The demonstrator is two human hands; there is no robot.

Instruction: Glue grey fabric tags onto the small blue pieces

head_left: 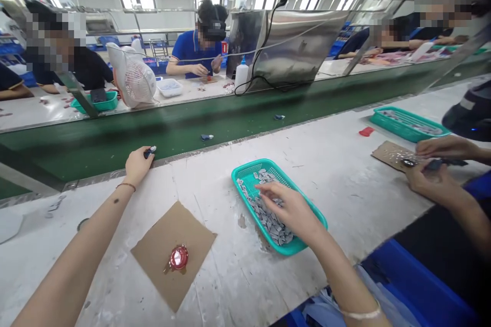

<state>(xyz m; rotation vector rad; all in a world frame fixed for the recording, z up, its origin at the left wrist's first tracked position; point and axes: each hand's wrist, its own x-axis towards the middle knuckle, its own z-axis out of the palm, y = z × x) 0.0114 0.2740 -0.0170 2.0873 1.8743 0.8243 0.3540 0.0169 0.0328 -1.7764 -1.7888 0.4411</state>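
Note:
My left hand (138, 164) is at the table's far edge beside the green conveyor belt (164, 135), its fingers closed on a small dark-blue piece with a whitish tip (150, 152). Over the green plastic basket (235, 173) hovers my right hand (287, 205), fingers apart, with nothing visible between them. Many small grey plastic parts (274, 225) lie in that basket, partly hidden by the hand. Between my arms, a cardboard square (172, 225) carries a shiny red cap-like dish (178, 257) with brownish liquid around it.
Two similar dark-blue pieces, one nearer (207, 137) and one farther (280, 117), lie on the belt. At right, a co-worker's hands (433, 168) work above another cardboard piece (391, 155), near a second green basket (408, 123) and a red piece (366, 132). More people sit across the belt.

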